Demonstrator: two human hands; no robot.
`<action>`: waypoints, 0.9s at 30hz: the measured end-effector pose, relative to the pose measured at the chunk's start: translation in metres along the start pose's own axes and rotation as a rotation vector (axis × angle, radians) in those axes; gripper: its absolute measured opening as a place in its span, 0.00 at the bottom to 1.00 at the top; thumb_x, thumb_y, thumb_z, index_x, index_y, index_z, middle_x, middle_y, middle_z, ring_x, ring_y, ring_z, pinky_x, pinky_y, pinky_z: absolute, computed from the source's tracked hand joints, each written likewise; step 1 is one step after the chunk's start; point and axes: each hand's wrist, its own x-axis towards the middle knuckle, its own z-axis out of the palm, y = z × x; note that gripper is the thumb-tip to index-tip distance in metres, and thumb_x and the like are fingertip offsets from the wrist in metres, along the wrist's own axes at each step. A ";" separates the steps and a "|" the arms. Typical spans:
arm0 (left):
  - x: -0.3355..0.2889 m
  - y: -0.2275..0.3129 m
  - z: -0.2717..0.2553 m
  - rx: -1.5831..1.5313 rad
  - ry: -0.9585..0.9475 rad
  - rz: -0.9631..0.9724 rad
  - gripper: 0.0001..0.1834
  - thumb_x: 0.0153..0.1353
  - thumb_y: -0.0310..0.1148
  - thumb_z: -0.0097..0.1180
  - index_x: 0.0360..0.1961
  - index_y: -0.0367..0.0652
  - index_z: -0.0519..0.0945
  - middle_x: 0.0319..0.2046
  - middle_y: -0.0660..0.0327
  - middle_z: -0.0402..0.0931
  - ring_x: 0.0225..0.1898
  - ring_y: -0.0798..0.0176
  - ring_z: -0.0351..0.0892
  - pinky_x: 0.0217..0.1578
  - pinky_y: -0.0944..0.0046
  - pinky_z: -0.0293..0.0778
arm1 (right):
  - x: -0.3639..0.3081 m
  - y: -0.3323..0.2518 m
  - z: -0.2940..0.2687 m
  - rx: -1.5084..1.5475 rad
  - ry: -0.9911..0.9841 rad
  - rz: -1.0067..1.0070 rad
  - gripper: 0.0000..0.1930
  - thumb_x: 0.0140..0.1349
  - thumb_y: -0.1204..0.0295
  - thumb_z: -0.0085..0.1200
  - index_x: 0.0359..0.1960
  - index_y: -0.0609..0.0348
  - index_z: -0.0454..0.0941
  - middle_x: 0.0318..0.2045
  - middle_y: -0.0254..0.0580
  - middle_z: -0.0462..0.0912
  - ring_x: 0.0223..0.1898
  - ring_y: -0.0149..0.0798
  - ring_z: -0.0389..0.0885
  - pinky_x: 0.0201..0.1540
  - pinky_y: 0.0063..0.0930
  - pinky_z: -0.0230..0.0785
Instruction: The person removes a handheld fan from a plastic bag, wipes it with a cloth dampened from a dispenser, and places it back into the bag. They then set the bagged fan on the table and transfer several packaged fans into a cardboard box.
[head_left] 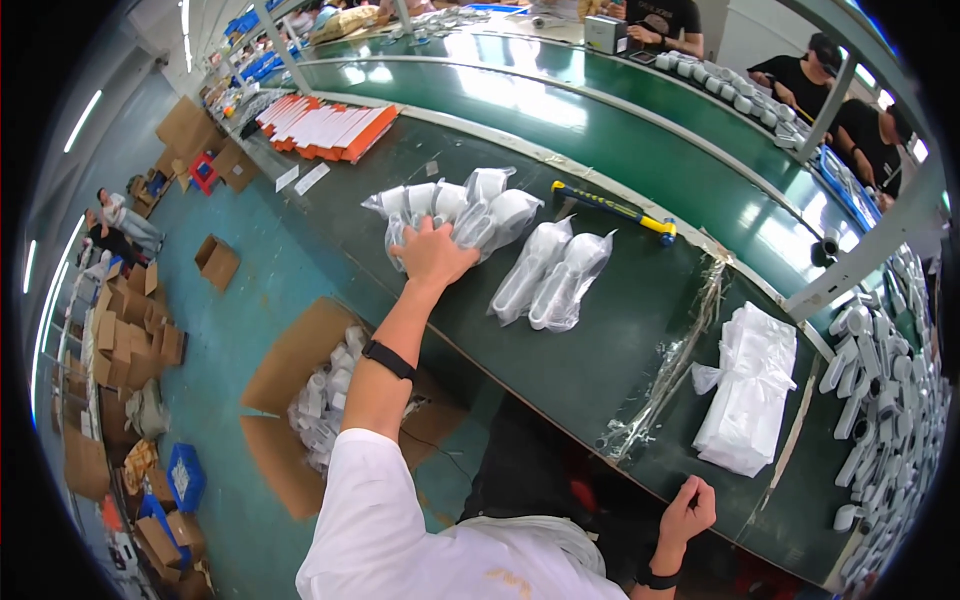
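A row of white plastic parts in clear bags (490,205), each with a rounded head and a long handle-like body, lies on the dark green bench (440,320). My left hand (435,252) reaches over this row, its fingers curled onto the near ends of the bagged parts and partly covering them. Just right of it, two more bagged parts (565,275) lie side by side. My right hand (690,508) is closed in a loose fist by the bench's near edge, and nothing shows in it. Beyond it lies a stack of white plastic bags (748,395), tied round the middle.
A yellow-and-black hammer (615,212) lies by the conveyor (520,95). Orange-and-white flat cartons (325,128) sit far left. Unbagged grey-white parts (880,420) pile up at right. A cardboard box (275,400) of bagged parts stands left on the floor. Co-workers sit across the conveyor.
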 end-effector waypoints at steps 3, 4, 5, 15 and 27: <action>-0.005 -0.015 -0.005 0.038 0.104 0.026 0.34 0.40 0.58 0.63 0.47 0.49 0.83 0.57 0.56 0.69 0.59 0.43 0.65 0.53 0.26 0.57 | -0.001 0.005 0.003 0.007 0.002 0.030 0.09 0.66 0.73 0.53 0.29 0.65 0.77 0.21 0.35 0.75 0.23 0.27 0.69 0.26 0.22 0.62; -0.008 -0.023 -0.008 0.047 0.094 0.007 0.34 0.40 0.58 0.63 0.47 0.49 0.83 0.57 0.56 0.69 0.59 0.43 0.65 0.53 0.26 0.57 | -0.001 0.004 0.002 0.004 0.019 0.042 0.09 0.66 0.73 0.53 0.29 0.65 0.77 0.21 0.34 0.75 0.23 0.26 0.69 0.26 0.22 0.62; -0.012 -0.034 -0.011 0.054 0.182 0.012 0.33 0.39 0.57 0.63 0.46 0.50 0.83 0.56 0.57 0.70 0.60 0.43 0.64 0.52 0.25 0.57 | 0.001 0.000 0.002 0.009 0.017 0.044 0.09 0.66 0.72 0.53 0.30 0.65 0.77 0.21 0.34 0.75 0.23 0.26 0.69 0.26 0.21 0.62; -0.140 -0.236 -0.017 0.134 0.325 -0.436 0.36 0.40 0.60 0.65 0.46 0.46 0.83 0.60 0.54 0.67 0.63 0.44 0.61 0.56 0.30 0.57 | -0.001 0.002 0.001 -0.018 0.009 0.102 0.09 0.67 0.71 0.52 0.32 0.66 0.78 0.23 0.34 0.75 0.25 0.28 0.69 0.29 0.22 0.64; -0.247 -0.342 0.089 0.114 -0.179 -1.034 0.37 0.44 0.58 0.61 0.54 0.48 0.79 0.58 0.54 0.67 0.59 0.43 0.66 0.55 0.28 0.58 | 0.006 0.009 0.001 -0.150 0.063 0.045 0.15 0.67 0.64 0.55 0.33 0.67 0.80 0.24 0.41 0.79 0.25 0.35 0.74 0.29 0.29 0.68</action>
